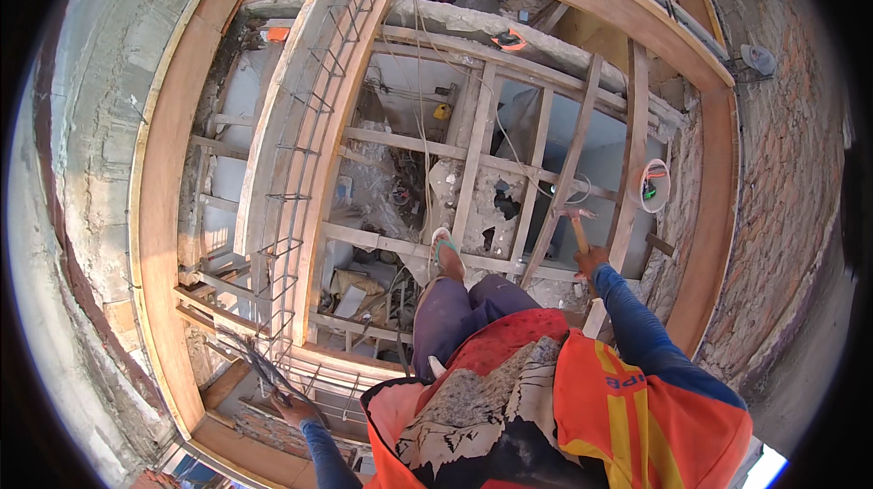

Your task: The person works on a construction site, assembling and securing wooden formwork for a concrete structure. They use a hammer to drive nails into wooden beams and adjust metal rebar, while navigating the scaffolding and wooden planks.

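My right hand point(591, 260) is wrapped round the wooden handle of a hammer point(579, 231). The hammer's head points away from me, over the timber beams to my right. Low on the left, my left hand point(296, 410) is closed on a bundle of thin dark steel rods point(260, 364) beside the formwork. Close to those rods runs a rebar cage point(300, 148), lying inside a long wooden trough. One sandalled foot point(448, 257) of mine rests on a beam of the timber grid.
Gaps between the timber beams point(475, 162) open onto a lower level strewn with rubble. A white bucket point(657, 189) stands on the right near a brick wall point(782, 180). Thin cables point(421, 71) cross the beams. An orange-and-black object point(509, 40) lies on a far ledge.
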`<state>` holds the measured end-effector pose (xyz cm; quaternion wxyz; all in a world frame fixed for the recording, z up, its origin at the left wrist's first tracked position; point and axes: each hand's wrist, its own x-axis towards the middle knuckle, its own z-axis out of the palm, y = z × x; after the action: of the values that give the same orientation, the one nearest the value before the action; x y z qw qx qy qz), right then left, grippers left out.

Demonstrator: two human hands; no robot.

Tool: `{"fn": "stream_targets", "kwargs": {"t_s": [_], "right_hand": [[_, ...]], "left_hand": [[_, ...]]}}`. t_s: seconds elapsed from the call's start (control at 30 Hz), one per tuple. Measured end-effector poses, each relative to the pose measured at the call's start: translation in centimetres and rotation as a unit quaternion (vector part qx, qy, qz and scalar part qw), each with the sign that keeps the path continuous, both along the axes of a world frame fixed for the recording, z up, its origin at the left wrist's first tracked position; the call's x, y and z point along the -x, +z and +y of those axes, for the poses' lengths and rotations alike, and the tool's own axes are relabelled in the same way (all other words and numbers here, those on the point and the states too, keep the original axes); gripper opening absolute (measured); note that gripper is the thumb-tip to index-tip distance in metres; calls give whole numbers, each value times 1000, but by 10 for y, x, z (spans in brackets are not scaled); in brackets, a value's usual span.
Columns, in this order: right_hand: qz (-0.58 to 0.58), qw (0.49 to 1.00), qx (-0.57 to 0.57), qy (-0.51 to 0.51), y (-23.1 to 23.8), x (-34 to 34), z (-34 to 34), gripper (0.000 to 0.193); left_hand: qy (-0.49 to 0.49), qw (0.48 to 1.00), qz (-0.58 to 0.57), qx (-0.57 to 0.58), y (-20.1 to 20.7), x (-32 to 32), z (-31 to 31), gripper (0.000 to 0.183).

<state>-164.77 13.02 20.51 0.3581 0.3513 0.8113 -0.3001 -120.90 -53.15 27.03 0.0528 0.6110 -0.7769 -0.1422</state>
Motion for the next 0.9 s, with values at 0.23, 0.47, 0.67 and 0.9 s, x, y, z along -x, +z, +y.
{"fn": "stream_targets", "kwargs": {"t_s": [0.23,0.47,0.67,0.9], "right_hand": [[-3,897,300,-323,53,-6,-70,18],[72,857,377,-344,99,6,-75,13],[111,866,382,-302,138,57,-101,22],[48,836,476,-270,124,148,-163,46]], "left_hand": [[-216,959,153,-104,6,217,64,46],[-253,848,285,-367,9,350,147,42],[-72,668,373,-640,18,475,235,44],[-35,630,371,-681,-9,570,299,45]]}}
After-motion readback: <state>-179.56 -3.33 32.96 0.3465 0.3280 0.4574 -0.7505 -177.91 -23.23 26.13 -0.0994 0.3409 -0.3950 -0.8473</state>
